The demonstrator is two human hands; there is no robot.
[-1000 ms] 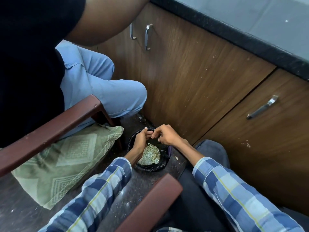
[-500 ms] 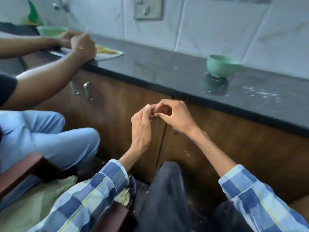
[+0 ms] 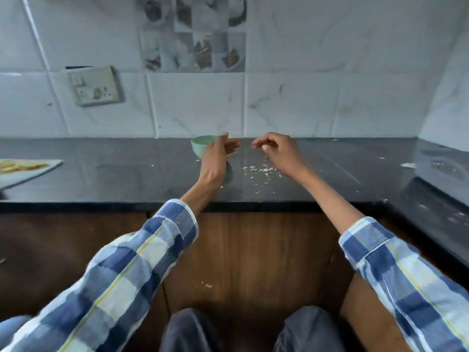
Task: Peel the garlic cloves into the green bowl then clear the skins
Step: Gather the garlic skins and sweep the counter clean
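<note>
Garlic clove (image 3: 265, 148): looks like a pale bit pinched in right hand (image 3: 279, 154), between thumb & curled fingers, but small & partly hidden, so not 100% sure it's the clove. Green bowl (image 3: 201, 146) sits upright on dark counter (image 3: 101, 174), towards the back near the tiled wall; left hand (image 3: 215, 158) is right in front of it, covering its right side, fingers loosely together & pointing right. Can't tell if left is touching the bowl or holding anything.

What changed: a sec ago both hands were low, pressed together over a black tub of skins on the floor; half a sec ago they were lifted in front of the cupboard, still joined on the clove. Now they're apart & up over the counter beside the bowl. My read: peel on this clove is done, skin dropped below, clove coming to the bowl.

Next prob: right hand moves left over the rim & lets go. Bowl contents not visible from here.

Skin flecks (image 3: 258, 171) scattered on counter just under right hand, so clearing is still to do.
</note>
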